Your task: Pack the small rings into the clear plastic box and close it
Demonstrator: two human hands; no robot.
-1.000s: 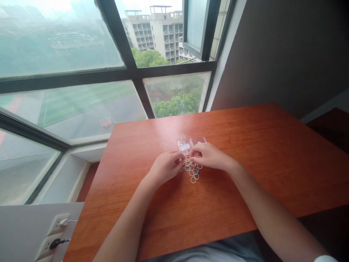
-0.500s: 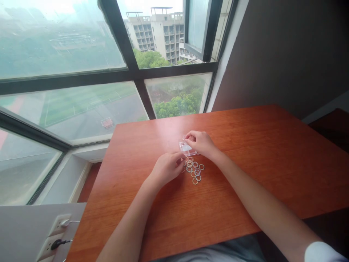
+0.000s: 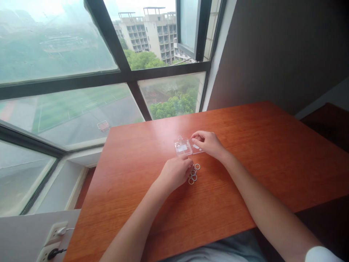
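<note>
A small clear plastic box (image 3: 183,147) lies opened out on the table, with a white label or paper visible in it. My right hand (image 3: 209,143) is at its clear lid (image 3: 196,147) on the right side, thumb and forefinger pinched at the lid's upper edge. My left hand (image 3: 176,171) is just in front of the box, fingers curled down over a loose group of small pale rings (image 3: 193,174). Several rings show beside the fingertips; others may be under the hand. What the left fingers hold, if anything, is hidden.
The reddish-brown wooden table (image 3: 234,218) ends at its far edge by a dark-framed window (image 3: 128,76). A grey wall (image 3: 267,54) stands on the right. Wall sockets (image 3: 56,234) with plugs are at the lower left.
My right hand has moved right, and the box's lid now lies spread beside the base. My left hand has shifted right over the rings, covering more of them. The view has turned slightly.
</note>
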